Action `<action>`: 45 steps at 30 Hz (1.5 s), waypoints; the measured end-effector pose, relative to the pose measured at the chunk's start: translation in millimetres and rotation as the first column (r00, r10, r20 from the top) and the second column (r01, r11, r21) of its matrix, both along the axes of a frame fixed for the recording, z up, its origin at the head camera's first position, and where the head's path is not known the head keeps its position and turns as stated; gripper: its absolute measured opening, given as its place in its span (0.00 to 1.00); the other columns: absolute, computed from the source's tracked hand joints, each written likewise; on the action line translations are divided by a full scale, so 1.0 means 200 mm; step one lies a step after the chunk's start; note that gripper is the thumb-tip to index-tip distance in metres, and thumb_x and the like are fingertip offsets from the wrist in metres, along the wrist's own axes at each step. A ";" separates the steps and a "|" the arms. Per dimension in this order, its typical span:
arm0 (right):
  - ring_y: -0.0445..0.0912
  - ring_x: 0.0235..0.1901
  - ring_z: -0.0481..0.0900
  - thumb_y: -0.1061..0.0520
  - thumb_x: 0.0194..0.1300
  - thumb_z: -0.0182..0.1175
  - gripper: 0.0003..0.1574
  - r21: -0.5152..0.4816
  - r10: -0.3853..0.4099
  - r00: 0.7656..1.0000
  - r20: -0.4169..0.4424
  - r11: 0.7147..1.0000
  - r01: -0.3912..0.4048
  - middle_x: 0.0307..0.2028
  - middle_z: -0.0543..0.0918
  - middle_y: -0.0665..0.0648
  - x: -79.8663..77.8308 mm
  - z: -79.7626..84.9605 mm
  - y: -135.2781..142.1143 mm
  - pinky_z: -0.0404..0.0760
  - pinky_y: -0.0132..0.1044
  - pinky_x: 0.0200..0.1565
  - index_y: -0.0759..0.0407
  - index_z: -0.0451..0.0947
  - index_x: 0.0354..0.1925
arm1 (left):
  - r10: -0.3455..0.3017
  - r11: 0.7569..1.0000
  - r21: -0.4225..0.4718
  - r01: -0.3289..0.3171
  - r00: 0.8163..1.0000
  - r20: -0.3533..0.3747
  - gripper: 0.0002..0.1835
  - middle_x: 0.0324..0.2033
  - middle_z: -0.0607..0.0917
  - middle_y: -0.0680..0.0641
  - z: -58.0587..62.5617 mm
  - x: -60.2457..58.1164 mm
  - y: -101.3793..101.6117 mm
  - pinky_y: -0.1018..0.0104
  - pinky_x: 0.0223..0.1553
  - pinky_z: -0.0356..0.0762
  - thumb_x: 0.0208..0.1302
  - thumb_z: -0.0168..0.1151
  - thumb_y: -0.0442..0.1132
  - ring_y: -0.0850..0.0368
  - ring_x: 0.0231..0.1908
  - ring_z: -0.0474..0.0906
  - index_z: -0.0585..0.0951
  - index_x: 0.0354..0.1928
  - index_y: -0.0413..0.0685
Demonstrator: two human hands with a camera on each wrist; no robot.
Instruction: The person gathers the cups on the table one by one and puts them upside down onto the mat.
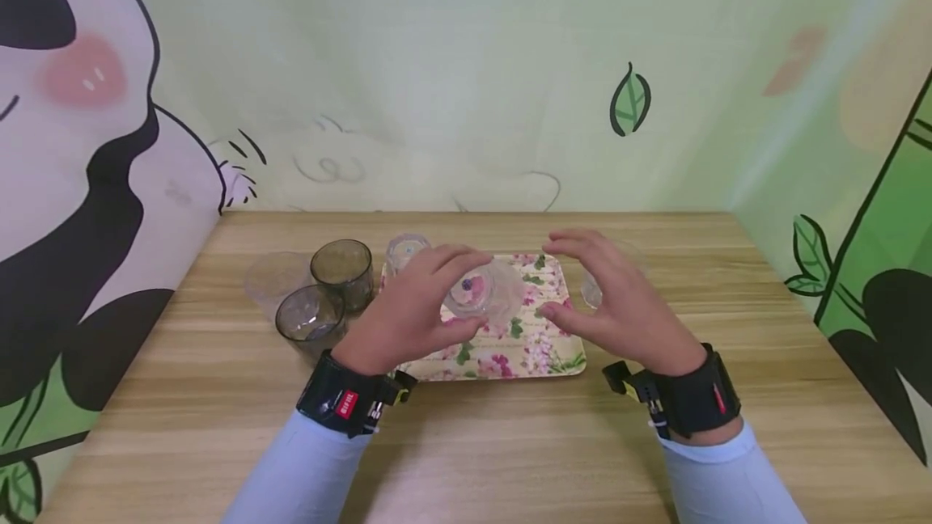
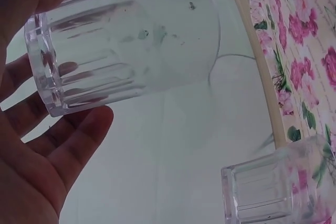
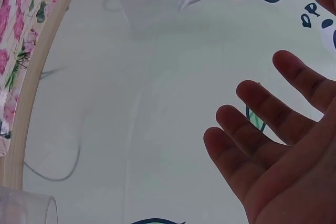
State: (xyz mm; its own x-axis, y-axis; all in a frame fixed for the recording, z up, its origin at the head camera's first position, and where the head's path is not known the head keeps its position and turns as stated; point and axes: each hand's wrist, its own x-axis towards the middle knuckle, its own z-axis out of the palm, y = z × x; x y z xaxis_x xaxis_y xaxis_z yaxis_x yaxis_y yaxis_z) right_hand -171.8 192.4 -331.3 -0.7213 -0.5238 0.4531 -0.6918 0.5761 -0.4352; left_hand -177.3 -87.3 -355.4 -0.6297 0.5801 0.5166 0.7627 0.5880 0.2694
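Observation:
My left hand [image 1: 415,310] grips a clear drinking glass [image 2: 136,40] by its faceted end, fingers and thumb around it. That glass is held mouth-down above a flowered tray [image 1: 539,354]. On the right, my right hand [image 1: 619,297] hovers with fingers spread and holds nothing; in the right wrist view its fingers [image 3: 273,114] are apart from the held glass. Another clear glass [image 1: 406,249] stands mouth-down at the tray's back left corner. Beyond the right hand, a further clear glass [image 1: 591,291] is partly hidden.
Two smoky dark glasses [image 1: 342,273] stand mouth-up left of the tray, beside a faint clear glass [image 1: 271,281]. The wooden table [image 1: 495,451] ends at a printed backdrop [image 1: 466,103] at the back.

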 end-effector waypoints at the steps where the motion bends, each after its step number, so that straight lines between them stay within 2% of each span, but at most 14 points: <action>1: 0.60 0.69 0.68 0.52 0.57 0.74 0.43 0.002 -0.001 1.000 -0.002 1.000 0.001 0.68 0.73 0.67 0.00 0.00 0.00 0.74 0.68 0.66 0.57 0.69 0.66 | 0.007 1.000 -0.012 -0.007 1.000 0.000 0.38 0.61 0.81 0.43 0.00 0.00 0.00 0.49 0.63 0.80 0.55 0.74 0.47 0.49 0.62 0.75 0.73 0.67 0.47; 9: 0.60 0.69 0.68 0.51 0.58 0.73 0.41 0.016 -0.022 0.999 0.026 1.000 0.022 0.68 0.72 0.67 0.00 0.00 0.00 0.73 0.68 0.66 0.58 0.70 0.66 | 0.058 0.993 -0.103 -0.054 0.998 0.040 0.37 0.60 0.82 0.43 0.04 -0.06 0.02 0.50 0.61 0.83 0.57 0.73 0.49 0.49 0.60 0.77 0.73 0.67 0.47; 19: 0.58 0.68 0.69 0.46 0.61 0.71 0.39 0.080 -0.043 0.996 0.072 0.996 0.037 0.67 0.74 0.64 -0.01 0.00 0.00 0.76 0.66 0.65 0.56 0.70 0.66 | 0.118 0.979 -0.175 -0.102 0.990 0.083 0.38 0.61 0.82 0.42 0.04 -0.10 0.03 0.50 0.61 0.84 0.59 0.72 0.52 0.48 0.60 0.78 0.72 0.68 0.46; 24: 0.59 0.68 0.69 0.45 0.63 0.69 0.39 0.110 -0.045 0.994 0.102 0.993 0.034 0.68 0.73 0.65 0.00 0.00 0.00 0.76 0.67 0.65 0.55 0.70 0.67 | 0.162 0.970 -0.200 -0.138 0.981 0.104 0.38 0.63 0.81 0.43 0.03 -0.13 0.04 0.50 0.56 0.87 0.60 0.71 0.55 0.48 0.59 0.79 0.71 0.69 0.49; 29: 0.59 0.68 0.68 0.45 0.63 0.69 0.39 0.112 -0.044 0.993 0.109 0.993 0.032 0.68 0.72 0.65 -0.01 -0.01 0.00 0.76 0.67 0.66 0.55 0.69 0.67 | 0.200 0.963 -0.211 -0.169 0.970 0.135 0.38 0.64 0.80 0.43 0.01 -0.17 0.05 0.51 0.52 0.89 0.61 0.70 0.55 0.49 0.58 0.81 0.71 0.70 0.50; 36: 0.58 0.69 0.67 0.44 0.62 0.69 0.39 0.119 -0.056 0.990 0.128 0.992 0.040 0.69 0.72 0.63 -0.01 -0.02 -0.01 0.75 0.66 0.67 0.53 0.70 0.68 | 0.245 0.954 -0.221 -0.201 0.950 0.193 0.39 0.66 0.79 0.41 -0.01 -0.23 0.05 0.47 0.60 0.84 0.60 0.70 0.57 0.45 0.62 0.78 0.70 0.70 0.51; 45: 0.60 0.69 0.67 0.44 0.64 0.68 0.38 0.134 -0.054 0.989 0.137 0.990 0.035 0.69 0.71 0.64 -0.02 -0.03 -0.01 0.74 0.68 0.66 0.51 0.70 0.68 | 0.257 0.958 -0.184 -0.221 0.945 0.202 0.38 0.65 0.81 0.41 -0.05 -0.29 0.04 0.46 0.62 0.82 0.59 0.71 0.55 0.44 0.62 0.78 0.72 0.69 0.51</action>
State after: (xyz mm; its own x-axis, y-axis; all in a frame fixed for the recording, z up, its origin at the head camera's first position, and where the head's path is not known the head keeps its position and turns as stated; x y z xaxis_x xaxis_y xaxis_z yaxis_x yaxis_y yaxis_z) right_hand -175.1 191.2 -337.1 -0.7967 -0.5379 0.2754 -0.6017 0.6633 -0.4449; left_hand -234.6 -79.0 -365.1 -0.8479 0.4604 0.2628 0.5258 0.7939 0.3054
